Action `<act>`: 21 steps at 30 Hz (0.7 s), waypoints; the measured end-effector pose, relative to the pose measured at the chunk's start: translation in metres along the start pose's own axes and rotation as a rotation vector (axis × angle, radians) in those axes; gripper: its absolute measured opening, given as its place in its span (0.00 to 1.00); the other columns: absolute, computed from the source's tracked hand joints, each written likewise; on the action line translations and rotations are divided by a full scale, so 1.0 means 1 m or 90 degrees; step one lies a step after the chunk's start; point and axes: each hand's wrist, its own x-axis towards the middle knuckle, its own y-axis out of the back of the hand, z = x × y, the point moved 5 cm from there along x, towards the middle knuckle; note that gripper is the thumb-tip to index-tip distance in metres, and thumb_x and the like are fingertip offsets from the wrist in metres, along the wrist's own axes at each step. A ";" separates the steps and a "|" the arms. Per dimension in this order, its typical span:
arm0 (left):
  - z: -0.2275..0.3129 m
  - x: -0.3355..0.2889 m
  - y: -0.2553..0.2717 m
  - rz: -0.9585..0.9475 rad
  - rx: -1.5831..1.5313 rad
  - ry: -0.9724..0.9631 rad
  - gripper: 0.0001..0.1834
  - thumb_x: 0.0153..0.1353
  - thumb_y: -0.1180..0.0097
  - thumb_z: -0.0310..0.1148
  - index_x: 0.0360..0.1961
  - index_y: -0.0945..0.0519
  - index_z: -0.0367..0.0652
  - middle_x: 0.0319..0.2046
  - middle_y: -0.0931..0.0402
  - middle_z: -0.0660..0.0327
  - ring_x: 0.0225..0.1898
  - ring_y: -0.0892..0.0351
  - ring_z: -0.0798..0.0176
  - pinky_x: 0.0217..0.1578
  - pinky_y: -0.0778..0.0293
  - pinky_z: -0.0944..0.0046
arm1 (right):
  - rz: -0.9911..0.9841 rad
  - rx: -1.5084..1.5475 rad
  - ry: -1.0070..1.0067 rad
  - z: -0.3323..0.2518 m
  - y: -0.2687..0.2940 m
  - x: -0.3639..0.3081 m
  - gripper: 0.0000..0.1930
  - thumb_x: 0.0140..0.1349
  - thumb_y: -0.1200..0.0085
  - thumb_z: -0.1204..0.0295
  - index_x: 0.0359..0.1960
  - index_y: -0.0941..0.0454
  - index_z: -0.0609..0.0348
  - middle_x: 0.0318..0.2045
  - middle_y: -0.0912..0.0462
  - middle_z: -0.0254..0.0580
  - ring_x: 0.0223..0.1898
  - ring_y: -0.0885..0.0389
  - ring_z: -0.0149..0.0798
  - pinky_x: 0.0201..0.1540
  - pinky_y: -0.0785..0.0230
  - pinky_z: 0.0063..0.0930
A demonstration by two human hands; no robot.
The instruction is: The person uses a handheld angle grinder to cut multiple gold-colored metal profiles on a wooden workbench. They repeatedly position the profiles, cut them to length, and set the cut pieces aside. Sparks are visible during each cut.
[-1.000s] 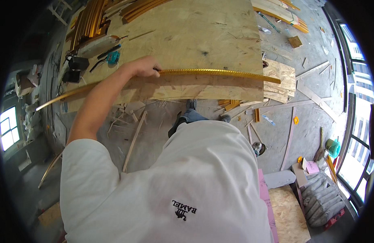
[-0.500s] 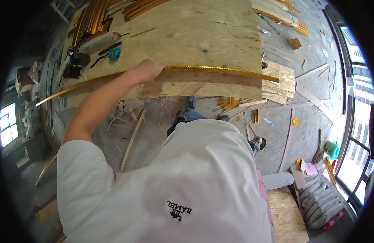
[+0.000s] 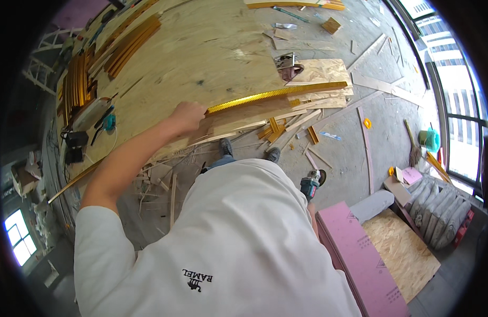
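A long gold-coloured trim strip (image 3: 275, 97) lies across the plywood-topped work surface (image 3: 223, 63). Its right part has a shiny patterned face. My left hand (image 3: 189, 117) is closed around the strip near its middle, with the arm reaching forward over the board. Low at my right side hangs a green and black angle grinder (image 3: 309, 185) with a dark disc. Only a bit of my right hand (image 3: 311, 207) shows at the grinder's rear end; the shirt hides most of that arm.
Bundled brown strips (image 3: 132, 45) lie at the far left, near a teal tool (image 3: 109, 122). A metal tool (image 3: 289, 67) sits at the board's right edge. Offcuts (image 3: 275, 129) litter the floor. Pink foam boards (image 3: 360, 259), grey sacks (image 3: 437, 211) and a teal bucket (image 3: 430, 139) stand right.
My view has turned rightward, showing more floor and the pink boards. My left hand keeps hold of the strip, whose right end now tilts upward in view. The grinder shows more fully.
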 end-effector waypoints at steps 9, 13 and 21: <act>0.065 0.099 0.042 -0.024 -0.024 -0.082 0.09 0.55 0.39 0.31 0.34 0.18 0.38 0.33 0.18 0.46 0.39 0.19 0.42 0.39 0.25 0.46 | 0.004 0.106 -0.093 0.001 -0.002 -0.036 0.28 0.41 0.31 0.57 0.28 0.21 0.79 0.28 0.15 0.59 0.33 0.15 0.45 0.35 0.27 0.43; 0.059 0.114 0.047 -0.067 -0.007 -0.069 0.09 0.59 0.42 0.32 0.35 0.19 0.37 0.35 0.20 0.45 0.41 0.22 0.40 0.41 0.27 0.46 | 0.010 0.107 -0.139 0.020 -0.018 -0.043 0.29 0.40 0.31 0.57 0.29 0.20 0.79 0.30 0.15 0.59 0.34 0.15 0.46 0.36 0.26 0.42; 0.025 0.165 0.026 -0.117 0.062 -0.052 0.07 0.53 0.42 0.26 0.32 0.16 0.35 0.34 0.19 0.43 0.40 0.19 0.40 0.40 0.23 0.48 | 0.011 0.135 -0.190 0.048 -0.033 -0.051 0.29 0.40 0.31 0.57 0.31 0.20 0.80 0.32 0.15 0.61 0.36 0.14 0.48 0.38 0.26 0.41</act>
